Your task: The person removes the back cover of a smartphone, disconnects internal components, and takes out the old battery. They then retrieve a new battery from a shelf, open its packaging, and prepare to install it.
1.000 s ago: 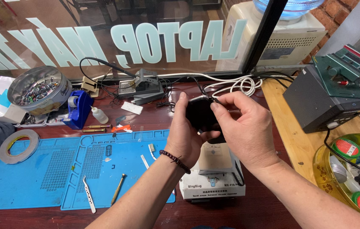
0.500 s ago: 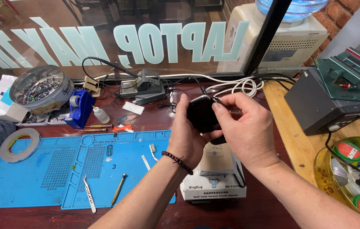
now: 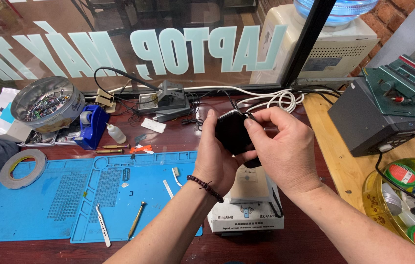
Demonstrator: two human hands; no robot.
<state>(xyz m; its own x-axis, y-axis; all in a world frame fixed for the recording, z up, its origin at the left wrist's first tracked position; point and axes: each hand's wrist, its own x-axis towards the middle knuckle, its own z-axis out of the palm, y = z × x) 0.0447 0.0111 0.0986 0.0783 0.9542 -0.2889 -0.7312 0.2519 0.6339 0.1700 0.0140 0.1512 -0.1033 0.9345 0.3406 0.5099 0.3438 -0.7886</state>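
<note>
Barely shifted since earlier: your left hand and right hand both grasp the glossy black phone | held above white box, blue mat alongside.

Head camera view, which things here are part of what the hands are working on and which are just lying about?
In hand:
small black flat device
left hand
right hand

Lying about:
blue silicone work mat
silver tweezers
blue tape dispenser
round metal tin of small parts
grey roll of tape
dark grey box unit
</note>
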